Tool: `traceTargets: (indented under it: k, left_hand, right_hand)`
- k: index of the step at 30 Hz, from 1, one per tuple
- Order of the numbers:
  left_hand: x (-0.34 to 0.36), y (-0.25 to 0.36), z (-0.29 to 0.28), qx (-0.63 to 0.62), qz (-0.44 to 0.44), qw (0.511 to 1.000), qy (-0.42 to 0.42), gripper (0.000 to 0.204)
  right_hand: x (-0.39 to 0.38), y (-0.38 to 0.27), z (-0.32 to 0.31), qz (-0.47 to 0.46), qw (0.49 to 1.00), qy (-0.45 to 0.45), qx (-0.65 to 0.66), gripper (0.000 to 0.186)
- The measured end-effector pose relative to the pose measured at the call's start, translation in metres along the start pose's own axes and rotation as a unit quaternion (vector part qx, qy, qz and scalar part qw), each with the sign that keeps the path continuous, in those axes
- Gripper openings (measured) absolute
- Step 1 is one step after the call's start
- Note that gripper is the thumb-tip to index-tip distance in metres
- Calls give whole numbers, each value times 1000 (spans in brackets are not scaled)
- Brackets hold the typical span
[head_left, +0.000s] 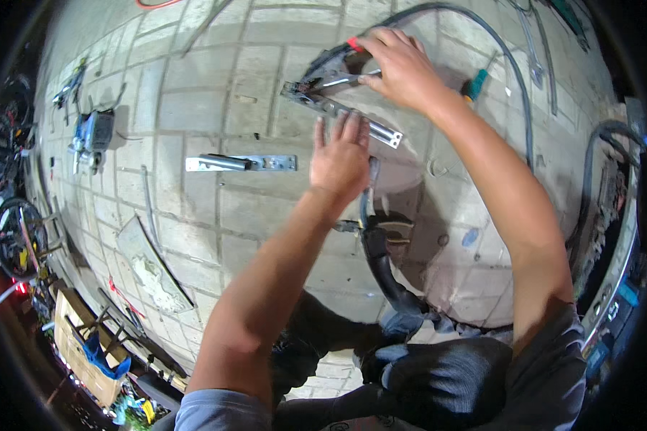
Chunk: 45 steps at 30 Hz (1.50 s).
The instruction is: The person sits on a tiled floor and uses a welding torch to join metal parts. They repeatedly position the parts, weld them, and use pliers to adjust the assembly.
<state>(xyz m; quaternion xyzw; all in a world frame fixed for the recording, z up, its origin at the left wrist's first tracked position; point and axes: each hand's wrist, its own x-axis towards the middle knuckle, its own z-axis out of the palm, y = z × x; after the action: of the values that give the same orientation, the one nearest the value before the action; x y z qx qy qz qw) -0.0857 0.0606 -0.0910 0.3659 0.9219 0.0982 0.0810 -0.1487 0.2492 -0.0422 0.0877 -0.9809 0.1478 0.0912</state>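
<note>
Left hand (340, 159): my fingers flat, open, pinning bar (352, 118).
Right hand (399, 68): my fingers gripping clamp (331, 68) beyond.
Advice: keep bar steady.

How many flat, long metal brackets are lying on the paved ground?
2: one flat silver metal bracket lies alone, left of the left hand; another sits under both hands, the right hand working at its far end. Others may be hidden.

Floor: pale paving blocks (194, 93), lit from above.
Left edge: bicycle wheel (11, 237) in the dark.
Near left: wooden crate (79, 345).
</note>
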Motion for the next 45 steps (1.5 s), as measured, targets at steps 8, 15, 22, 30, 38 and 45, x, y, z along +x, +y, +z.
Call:
traceTargets:
  k: [8,15,22,30,38,45]
  left_hand:
    - [1,-1,-10,13,6,1000,-13,60]
    - [0,1,-9,46,5,999,-27,57]
    - [0,0,-9,37,8,999,-22,56]
    - [0,-4,-8,13,19,999,-27,67]
    - [2,4,-10,-50,-6,998,-42,59]
    - [-2,3,-11,-81,8,996,34,43]
  right_hand:
    - [-256,-130,-47,214,904,-285,235,69]
    - [-299,-167,-11,357,833,-296,303,89]
    - [-293,-142,-38,380,782,-215,446,74]
    - [-243,-102,-119,407,711,-179,545,41]
    - [-131,-71,-96,396,646,-262,597,44]
    - [-85,-78,-84,394,618,-276,622,45]
